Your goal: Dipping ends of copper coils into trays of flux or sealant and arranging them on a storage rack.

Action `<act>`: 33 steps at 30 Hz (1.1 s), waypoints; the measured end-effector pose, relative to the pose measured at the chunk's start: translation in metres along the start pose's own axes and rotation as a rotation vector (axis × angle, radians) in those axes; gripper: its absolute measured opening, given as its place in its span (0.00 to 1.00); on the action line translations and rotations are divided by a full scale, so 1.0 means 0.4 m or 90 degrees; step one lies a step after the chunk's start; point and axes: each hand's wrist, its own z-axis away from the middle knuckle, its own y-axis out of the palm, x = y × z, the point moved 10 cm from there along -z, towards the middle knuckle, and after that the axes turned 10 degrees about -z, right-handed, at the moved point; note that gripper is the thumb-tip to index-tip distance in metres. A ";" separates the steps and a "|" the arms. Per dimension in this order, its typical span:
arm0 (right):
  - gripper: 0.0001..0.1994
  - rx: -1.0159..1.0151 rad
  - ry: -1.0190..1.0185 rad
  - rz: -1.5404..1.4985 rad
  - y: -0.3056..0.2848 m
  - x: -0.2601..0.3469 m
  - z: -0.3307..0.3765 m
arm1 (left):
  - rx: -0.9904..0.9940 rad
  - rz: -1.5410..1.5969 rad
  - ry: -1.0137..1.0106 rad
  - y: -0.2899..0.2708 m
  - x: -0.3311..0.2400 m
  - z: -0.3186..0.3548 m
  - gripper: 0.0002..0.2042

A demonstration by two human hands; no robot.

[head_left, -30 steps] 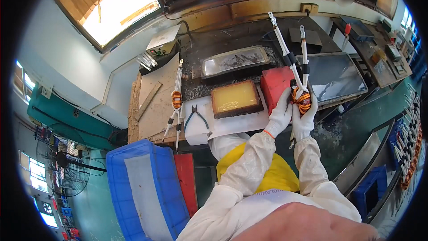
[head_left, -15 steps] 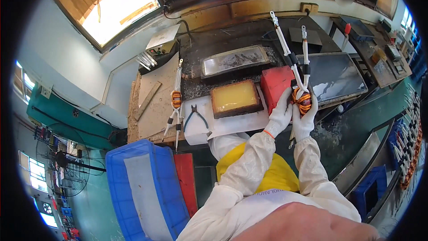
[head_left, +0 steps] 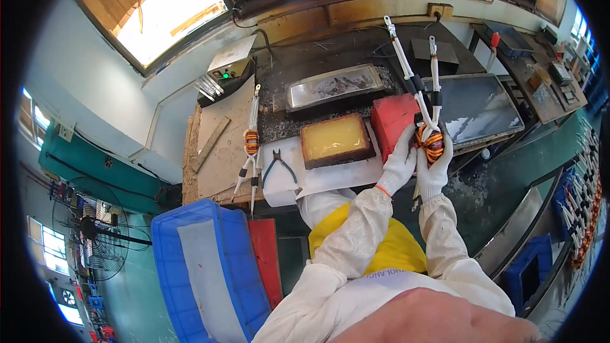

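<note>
White gloves [head_left: 400, 166] meet loose off-white sleeves [head_left: 351, 236], with an orange left wristband [head_left: 383, 190].

The near tray [head_left: 338, 160] has pliers [head_left: 277, 157], then a coil [head_left: 252, 142], to its left, and a box [head_left: 394, 117], then a second coil [head_left: 433, 145], to its right. Behind it sits the far tray [head_left: 333, 103].

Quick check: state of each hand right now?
Left hand: holding the copper-wire coil at its left side.
Right hand: cupped around the same coil, holding it.

Purple capitals [head_left: 386, 273] in one line across the front of a white garment [head_left: 356, 295], partly hidden from where I stand, any marks on the control box [head_left: 232, 71] too small to read
</note>
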 end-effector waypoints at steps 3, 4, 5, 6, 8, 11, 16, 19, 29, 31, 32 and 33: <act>0.39 0.005 0.018 0.001 0.003 0.000 0.001 | 0.000 -0.009 0.001 0.005 0.017 0.001 0.28; 0.39 0.006 0.007 -0.001 0.003 0.000 0.001 | -0.008 0.006 0.011 0.008 0.021 -0.002 0.28; 0.40 0.007 -0.005 -0.002 0.004 0.001 0.001 | -0.015 0.020 0.021 0.009 0.024 -0.003 0.28; 0.40 0.007 -0.005 -0.002 0.003 -0.001 0.003 | -0.015 0.020 0.021 0.012 0.032 -0.001 0.28; 0.40 0.011 0.015 -0.010 0.003 0.002 0.001 | -0.012 0.012 0.016 0.012 0.029 0.000 0.28; 0.39 0.008 0.006 -0.015 0.003 0.000 0.001 | -0.018 0.003 0.033 0.008 0.021 -0.001 0.28; 0.39 0.012 0.012 0.001 0.001 0.016 -0.002 | -0.011 -0.002 0.002 0.000 0.007 0.002 0.28; 0.39 0.007 0.014 -0.008 0.004 0.014 0.000 | -0.015 0.008 0.009 -0.006 0.002 0.002 0.28; 0.35 0.013 0.114 -0.071 0.000 -0.023 -0.026 | 0.091 0.163 -0.154 -0.047 -0.038 0.104 0.23; 0.33 -0.008 0.133 -0.098 0.001 -0.031 -0.031 | 0.119 0.271 -0.182 -0.042 -0.044 0.155 0.22; 0.32 -0.015 0.139 -0.116 0.007 -0.031 -0.033 | 0.149 0.384 -0.207 -0.029 -0.047 0.188 0.21; 0.31 -0.015 0.119 -0.096 0.012 -0.020 -0.040 | 0.168 0.440 -0.239 -0.016 -0.038 0.224 0.22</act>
